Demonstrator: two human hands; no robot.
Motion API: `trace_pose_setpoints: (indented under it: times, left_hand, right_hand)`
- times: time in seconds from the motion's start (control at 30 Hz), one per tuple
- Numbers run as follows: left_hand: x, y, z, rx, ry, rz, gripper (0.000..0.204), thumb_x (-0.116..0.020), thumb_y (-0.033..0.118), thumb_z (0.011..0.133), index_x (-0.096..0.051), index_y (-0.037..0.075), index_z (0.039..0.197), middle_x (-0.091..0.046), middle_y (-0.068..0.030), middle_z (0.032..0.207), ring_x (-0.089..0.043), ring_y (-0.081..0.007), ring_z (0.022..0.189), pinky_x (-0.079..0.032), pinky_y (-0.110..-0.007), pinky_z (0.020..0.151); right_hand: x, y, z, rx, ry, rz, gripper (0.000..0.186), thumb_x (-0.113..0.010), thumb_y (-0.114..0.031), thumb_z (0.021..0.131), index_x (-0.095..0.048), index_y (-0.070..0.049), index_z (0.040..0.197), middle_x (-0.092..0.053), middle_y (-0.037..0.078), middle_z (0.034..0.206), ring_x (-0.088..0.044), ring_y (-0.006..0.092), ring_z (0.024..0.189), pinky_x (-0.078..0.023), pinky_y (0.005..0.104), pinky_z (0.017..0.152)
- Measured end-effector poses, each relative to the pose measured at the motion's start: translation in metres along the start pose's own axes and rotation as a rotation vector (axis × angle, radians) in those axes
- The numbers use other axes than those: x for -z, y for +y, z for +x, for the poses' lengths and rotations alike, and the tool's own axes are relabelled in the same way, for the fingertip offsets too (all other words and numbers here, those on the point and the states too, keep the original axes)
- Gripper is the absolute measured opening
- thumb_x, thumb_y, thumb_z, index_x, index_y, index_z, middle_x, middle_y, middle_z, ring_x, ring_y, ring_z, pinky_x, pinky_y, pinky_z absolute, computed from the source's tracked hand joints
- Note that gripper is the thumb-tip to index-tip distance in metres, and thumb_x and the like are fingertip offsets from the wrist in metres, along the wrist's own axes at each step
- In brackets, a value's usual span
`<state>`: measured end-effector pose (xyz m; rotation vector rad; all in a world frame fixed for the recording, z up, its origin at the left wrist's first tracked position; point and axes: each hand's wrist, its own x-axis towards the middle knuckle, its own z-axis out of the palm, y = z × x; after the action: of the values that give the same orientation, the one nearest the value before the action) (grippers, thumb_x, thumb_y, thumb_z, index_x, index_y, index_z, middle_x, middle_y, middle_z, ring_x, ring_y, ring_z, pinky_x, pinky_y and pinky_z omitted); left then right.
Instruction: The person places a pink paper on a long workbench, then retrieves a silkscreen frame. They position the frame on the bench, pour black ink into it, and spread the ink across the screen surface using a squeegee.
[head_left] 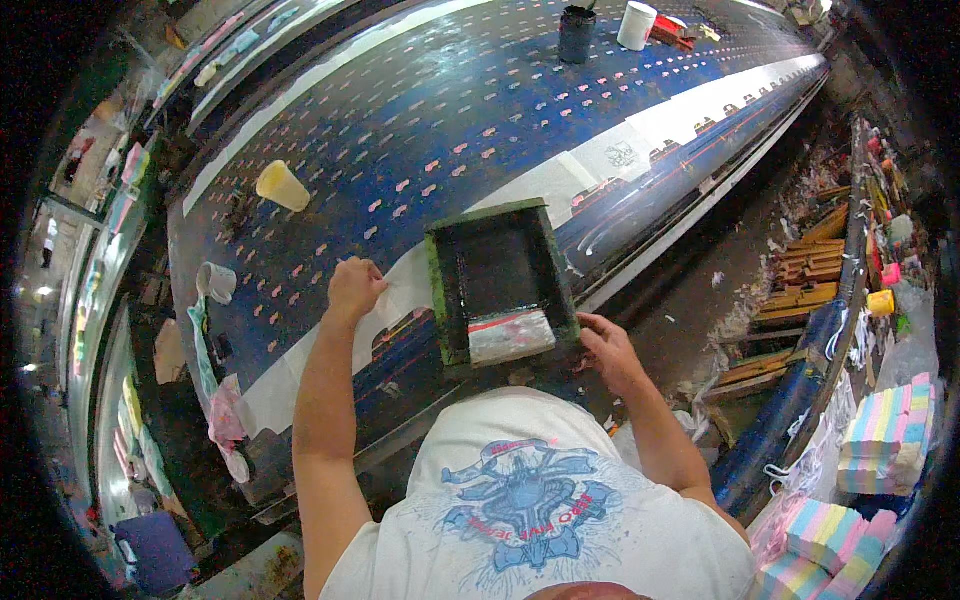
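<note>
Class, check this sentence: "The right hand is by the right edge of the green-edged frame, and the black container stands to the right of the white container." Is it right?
Not quite: the black container stands to the left of the white container, as the head view shows. The right hand is by the right edge of the green-edged frame.

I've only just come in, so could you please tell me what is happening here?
A person is at a long table, a frame before them. The right hand is at the frame's right edge; the left hand, curled, is left of the frame, near a white strip. A pale block lies inside the frame's near end.
</note>
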<state>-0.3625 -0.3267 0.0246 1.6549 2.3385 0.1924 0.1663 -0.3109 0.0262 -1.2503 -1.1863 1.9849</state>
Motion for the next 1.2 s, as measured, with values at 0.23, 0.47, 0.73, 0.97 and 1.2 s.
trace_pose_setpoints:
  times: [0.23, 0.47, 0.73, 0.97, 1.2]
  left_hand:
    - [0.008, 0.018, 0.002, 0.033, 0.051, -0.108, 0.024, -0.091, 0.025, 0.08, -0.085, 0.01, 0.098, -0.083, -0.0138, 0.102, -0.08, -0.0328, 0.1, -0.063, -0.047, 0.091]
    - [0.008, 0.022, -0.001, 0.122, 0.032, -0.087, 0.021, -0.09, 0.025, 0.08, -0.085, 0.009, 0.093, -0.082, -0.015, 0.102, -0.079, -0.0345, 0.1, -0.063, -0.048, 0.091]
    - [0.003, 0.034, -0.011, -0.032, 0.219, -0.348, 0.021, -0.083, 0.02, 0.094, -0.077, 0.0, 0.099, -0.078, -0.0134, 0.089, -0.076, -0.0255, 0.083, -0.06, -0.041, 0.08]
    - [0.006, 0.055, -0.022, -0.026, 0.249, -0.574, 0.023, -0.08, 0.011, 0.094, -0.081, 0.0, 0.114, -0.083, -0.0147, 0.102, -0.078, -0.0239, 0.095, -0.06, -0.038, 0.089]
    - [0.024, 0.089, -0.02, 0.086, 0.316, -0.847, 0.019, -0.084, 0.009, 0.097, -0.083, -0.003, 0.113, -0.078, -0.0006, 0.093, -0.068, -0.0102, 0.085, -0.055, -0.027, 0.08]
  right_hand:
    - [0.008, 0.001, 0.018, -0.061, -0.069, 0.118, 0.073, -0.086, -0.02, 0.095, -0.058, 0.003, 0.159, -0.071, 0.002, 0.116, -0.066, 0.0115, 0.101, -0.056, 0.0301, 0.089]
    - [0.016, 0.019, 0.018, 0.062, -0.06, 0.142, 0.072, -0.08, -0.014, 0.096, -0.052, 0.005, 0.16, -0.075, 0.012, 0.134, -0.073, 0.0193, 0.115, -0.061, 0.0373, 0.098]
    - [0.062, -0.035, 0.019, 0.265, 0.138, 0.364, 0.063, -0.07, -0.009, 0.1, -0.052, 0.005, 0.159, -0.073, 0.013, 0.137, -0.077, 0.0225, 0.113, -0.066, 0.0367, 0.087]
    - [0.129, -0.082, 0.051, 0.538, 0.388, 0.45, 0.058, -0.068, -0.01, 0.106, -0.049, 0.006, 0.159, -0.074, 0.014, 0.133, -0.077, 0.0257, 0.113, -0.068, 0.0446, 0.092]
    - [0.21, -0.094, 0.104, 0.543, 0.571, 0.396, 0.048, -0.07, -0.019, 0.107, -0.06, -0.002, 0.151, -0.078, 0.008, 0.123, -0.077, 0.0212, 0.105, -0.067, 0.0444, 0.085]
